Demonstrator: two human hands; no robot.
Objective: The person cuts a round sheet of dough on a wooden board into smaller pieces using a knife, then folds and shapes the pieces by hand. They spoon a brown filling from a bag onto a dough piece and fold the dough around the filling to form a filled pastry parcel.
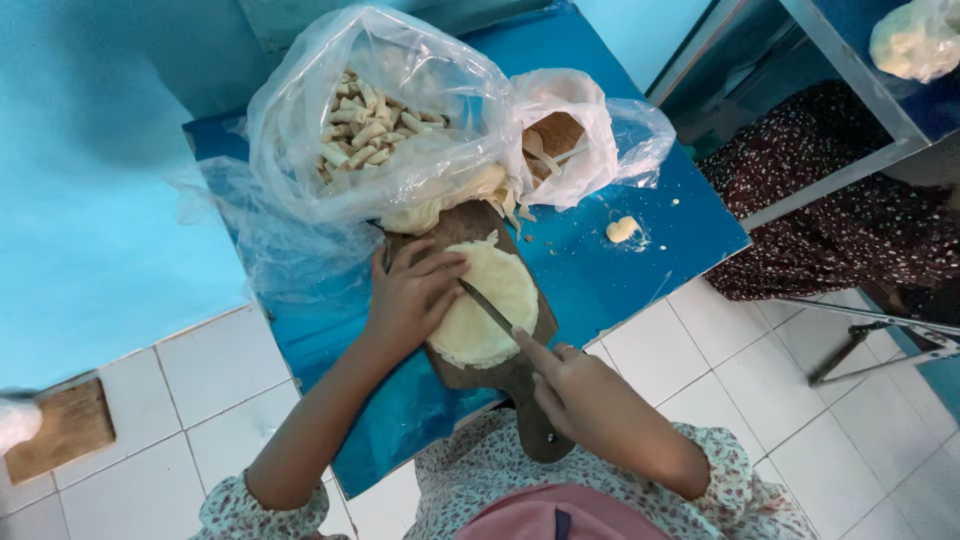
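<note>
Blue bench [640, 250]. At its far side, a large clear plastic bag [370, 110] holds many short pale dough rolls [365, 130]; just right of it, a smaller white bag [565, 130] lies open, brownish contents unclear. Near centre, a dark wooden board [500, 375] carries a flat round of pale dough [490, 300]. Left hand [410, 295] lies flat, fingers spread, on the dough's left edge, nothing grasped. Right hand [570, 385], grip closed round a knife [487, 305], forefinger along the blade, which lies across the dough. A small dough scrap [622, 230] sits to the right.
</note>
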